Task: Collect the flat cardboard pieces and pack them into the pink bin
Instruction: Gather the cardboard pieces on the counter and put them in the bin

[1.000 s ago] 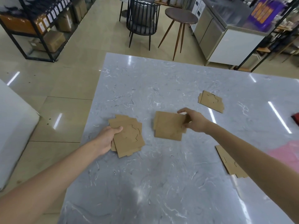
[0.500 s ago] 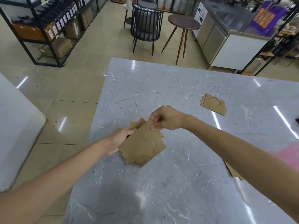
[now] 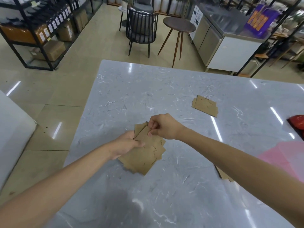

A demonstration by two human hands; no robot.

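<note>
A stack of flat brown cardboard pieces [image 3: 146,155] is held over the grey marble table [image 3: 164,96], left of centre. My left hand [image 3: 126,143] grips the stack's left edge. My right hand [image 3: 162,126] pinches its top corner. Another flat cardboard piece [image 3: 205,106] lies alone on the table farther back to the right. A third cardboard piece [image 3: 224,176] shows partly under my right forearm. The pink bin [image 3: 286,157] sits at the right edge, only partly in view.
A red object [image 3: 297,123] lies at the table's right edge behind the bin. Beyond the table stand a black chair [image 3: 141,28], a round side table [image 3: 179,25], a steel counter [image 3: 222,43] and storage shelves [image 3: 32,30]. A white unit [image 3: 11,135] stands at left.
My right hand carried the middle cardboard piece left and laid it on the stack in my left hand. Both hands now hold the joined stack, lifted slightly nearer to me.
</note>
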